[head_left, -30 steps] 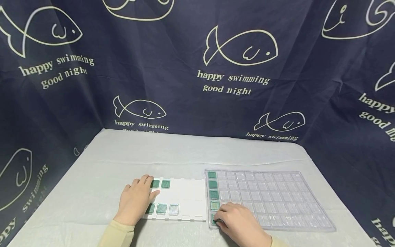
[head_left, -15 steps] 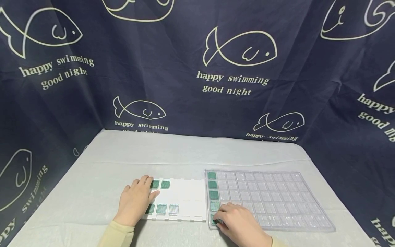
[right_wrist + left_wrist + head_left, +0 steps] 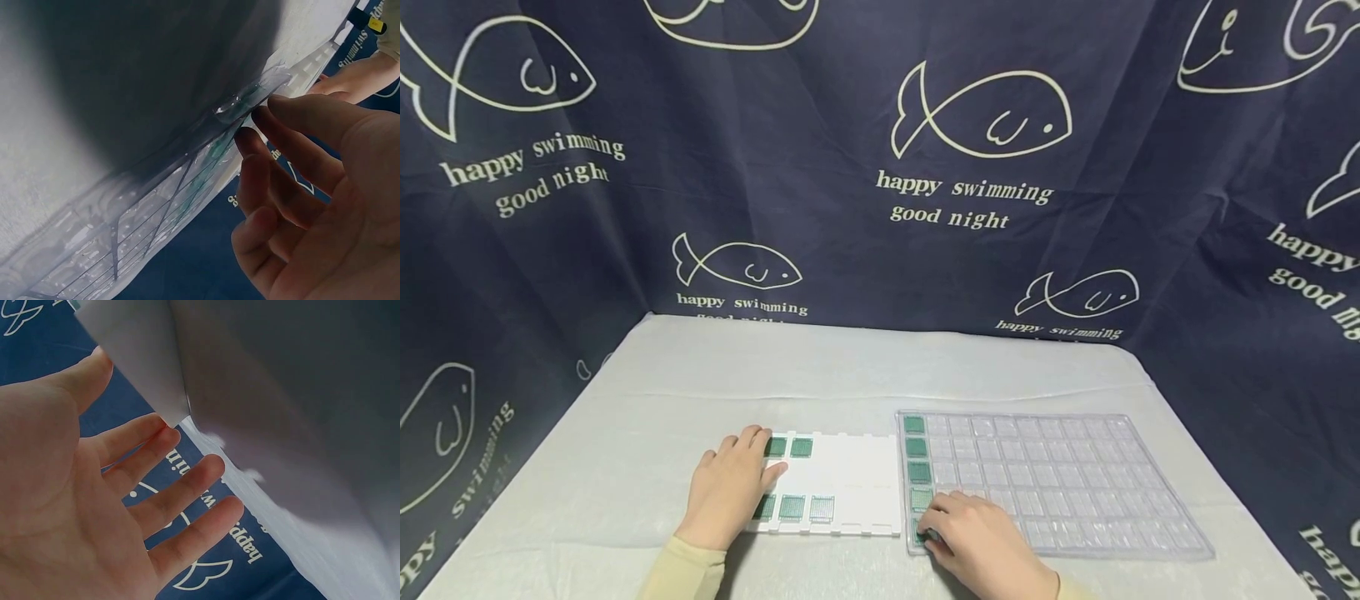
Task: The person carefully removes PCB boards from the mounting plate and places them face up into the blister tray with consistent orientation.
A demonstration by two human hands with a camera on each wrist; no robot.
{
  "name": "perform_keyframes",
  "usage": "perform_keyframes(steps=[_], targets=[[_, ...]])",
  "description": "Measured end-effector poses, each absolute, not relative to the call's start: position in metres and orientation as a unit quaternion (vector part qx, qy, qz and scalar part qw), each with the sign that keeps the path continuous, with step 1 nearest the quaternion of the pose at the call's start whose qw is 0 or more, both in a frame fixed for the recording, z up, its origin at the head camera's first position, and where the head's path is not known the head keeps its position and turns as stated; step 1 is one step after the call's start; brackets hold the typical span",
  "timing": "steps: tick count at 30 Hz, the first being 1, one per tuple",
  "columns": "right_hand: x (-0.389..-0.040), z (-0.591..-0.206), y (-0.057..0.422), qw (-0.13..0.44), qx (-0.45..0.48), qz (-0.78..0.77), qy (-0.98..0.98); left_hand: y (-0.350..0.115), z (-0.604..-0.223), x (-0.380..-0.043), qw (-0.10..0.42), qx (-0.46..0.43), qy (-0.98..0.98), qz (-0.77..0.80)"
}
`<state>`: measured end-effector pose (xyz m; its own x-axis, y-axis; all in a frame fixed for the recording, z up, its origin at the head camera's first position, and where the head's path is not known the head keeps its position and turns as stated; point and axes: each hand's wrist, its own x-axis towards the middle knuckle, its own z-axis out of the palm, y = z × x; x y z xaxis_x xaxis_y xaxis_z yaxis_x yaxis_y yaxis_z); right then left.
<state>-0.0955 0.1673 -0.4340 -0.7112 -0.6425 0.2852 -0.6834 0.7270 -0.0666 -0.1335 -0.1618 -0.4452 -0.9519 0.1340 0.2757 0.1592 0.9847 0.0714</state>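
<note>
My left hand (image 3: 726, 483) rests over the left end of a white slotted plate (image 3: 868, 467), fingers extended and thumb lying on top. In the left wrist view the left fingers (image 3: 184, 494) look straight beside the plate's edge. Small green circuit boards (image 3: 822, 508) sit in two rows on that plate, some partly hidden by the hand. At the near left corner of a clear plastic tray (image 3: 1060, 546), my right hand (image 3: 981, 533) pinches with thumb and fingertips at a green circuit board (image 3: 917, 533) in its pocket. The fingers cover much of that board.
More green circuit boards (image 3: 919, 472) fill the left column of the clear tray, which lies just right of the white plate. Both lie on a white-covered table (image 3: 850, 375). A dark blue fish-print cloth (image 3: 850, 167) hangs behind and at the sides.
</note>
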Motion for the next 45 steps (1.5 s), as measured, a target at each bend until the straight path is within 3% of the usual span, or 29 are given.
perform_keyframes(steps=[22,34,45], targets=[[-0.103,-0.424,0.155,0.121,0.348,0.090,-0.925,-0.162,-0.443,-0.134,0.149,-0.077,-0.984,-0.051],[-0.110,-0.418,0.129,0.164,0.367,0.075,-0.913,-0.162,-0.444,-0.135,0.138,-0.073,-0.986,-0.054],[-0.123,-0.415,0.088,0.155,0.402,0.031,-0.902,-0.163,-0.445,-0.134,0.142,-0.075,-0.986,-0.052]])
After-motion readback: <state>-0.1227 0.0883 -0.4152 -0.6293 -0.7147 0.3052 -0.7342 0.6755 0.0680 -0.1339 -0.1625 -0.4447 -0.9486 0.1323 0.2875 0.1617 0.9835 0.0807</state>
